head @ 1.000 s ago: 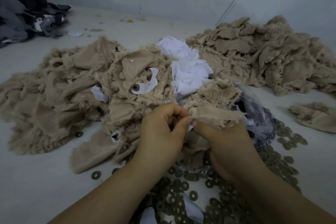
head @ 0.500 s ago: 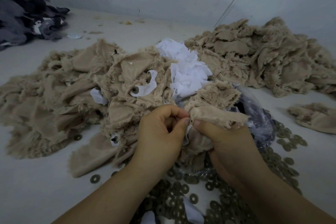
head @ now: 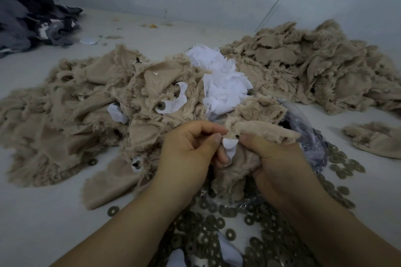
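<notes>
Both hands work on one beige plush fabric piece (head: pixel 263 131) in front of me. My right hand (head: pixel 275 162) grips the bunched fabric from below, thumb pressing near a small dark stud (head: pixel 237 136). My left hand (head: pixel 188 151) pinches a small white patch (head: pixel 230 145) that sits against the fabric just under the stud. The lower part of the fabric hangs between my hands.
A big heap of beige plush pieces (head: pixel 86 112) lies left, another heap (head: pixel 314 67) back right, white patches (head: pixel 223 84) between them. Grey washers (head: pixel 219 223) litter the table near me, beside a clear plastic bag (head: pixel 308 136). Dark fabric (head: pixel 26 11) is piled far left.
The fingers have parted a little, so the white patch and the dark stud now show between my thumbs. The hands stay at the same spot.
</notes>
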Motion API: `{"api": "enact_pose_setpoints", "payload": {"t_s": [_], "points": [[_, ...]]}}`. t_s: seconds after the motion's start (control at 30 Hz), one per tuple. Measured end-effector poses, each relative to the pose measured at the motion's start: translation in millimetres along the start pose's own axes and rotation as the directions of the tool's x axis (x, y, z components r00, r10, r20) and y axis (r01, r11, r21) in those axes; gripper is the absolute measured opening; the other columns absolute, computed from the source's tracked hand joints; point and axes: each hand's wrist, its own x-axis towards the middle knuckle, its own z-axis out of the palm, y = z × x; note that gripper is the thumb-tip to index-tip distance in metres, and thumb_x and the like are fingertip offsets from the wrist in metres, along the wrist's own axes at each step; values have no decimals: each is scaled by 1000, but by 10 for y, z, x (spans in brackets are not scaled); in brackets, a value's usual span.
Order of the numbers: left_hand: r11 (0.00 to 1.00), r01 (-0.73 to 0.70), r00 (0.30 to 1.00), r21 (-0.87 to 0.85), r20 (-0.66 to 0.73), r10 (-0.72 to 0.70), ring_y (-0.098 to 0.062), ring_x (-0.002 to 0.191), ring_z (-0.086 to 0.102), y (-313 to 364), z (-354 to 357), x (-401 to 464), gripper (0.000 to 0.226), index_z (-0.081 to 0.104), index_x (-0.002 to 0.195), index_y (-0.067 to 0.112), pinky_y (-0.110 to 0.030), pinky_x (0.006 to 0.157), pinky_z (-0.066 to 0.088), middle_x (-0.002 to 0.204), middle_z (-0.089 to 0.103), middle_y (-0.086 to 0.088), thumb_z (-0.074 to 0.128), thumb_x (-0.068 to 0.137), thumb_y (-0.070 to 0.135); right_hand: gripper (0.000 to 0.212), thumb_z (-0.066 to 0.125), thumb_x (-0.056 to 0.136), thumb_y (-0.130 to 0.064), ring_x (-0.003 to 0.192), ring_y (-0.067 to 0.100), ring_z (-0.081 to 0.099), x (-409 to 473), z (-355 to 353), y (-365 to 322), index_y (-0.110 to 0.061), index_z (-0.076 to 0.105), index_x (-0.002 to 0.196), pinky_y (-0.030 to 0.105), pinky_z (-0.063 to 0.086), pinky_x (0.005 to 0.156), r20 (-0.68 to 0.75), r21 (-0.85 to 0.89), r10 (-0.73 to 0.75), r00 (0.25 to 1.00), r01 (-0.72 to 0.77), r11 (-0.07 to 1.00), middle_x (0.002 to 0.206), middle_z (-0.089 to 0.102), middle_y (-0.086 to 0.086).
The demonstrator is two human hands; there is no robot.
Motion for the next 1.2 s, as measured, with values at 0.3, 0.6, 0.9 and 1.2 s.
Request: {"api": "enact_pose_setpoints", "payload": {"t_s": [0.3,0.6,0.9,1.2], "points": [[964,-154,985,217,112,132,-16,69,63,51,-2,10,33,73,94,16,-34,64,59,88,64,-10,74,76,-11,32,68,85,3,93,47,70,16,69,-68,22,57,109,49,62,71,-122,64,151,981,-144,987,103,68,37],[847,-324,945,422,93,315,-15,81,64,62,-12,4,4,75,82,13,-29,69,56,87,65,2,75,80,9,19,73,82,-1,65,36,69,37,-32,-6,13,67,71,47,60,64,-113,-86,16,994,-26,996,76,69,31],[809,-380,925,447,166,343,-12,79,63,12,-9,19,10,76,84,10,-24,69,52,89,63,4,78,80,0,10,70,83,5,74,36,74,-6,-7,10,3,75,74,37,61,61,-35,-65,-67,997,65,996,83,74,24],[893,-255,967,370,108,231,-14,74,69,61,3,-19,5,77,81,19,-37,68,58,77,72,6,73,80,22,5,74,82,-1,69,31,74,-57,-30,-3,3,73,80,40,61,59,-11,-339,-263,965,244,909,75,74,17]]}}
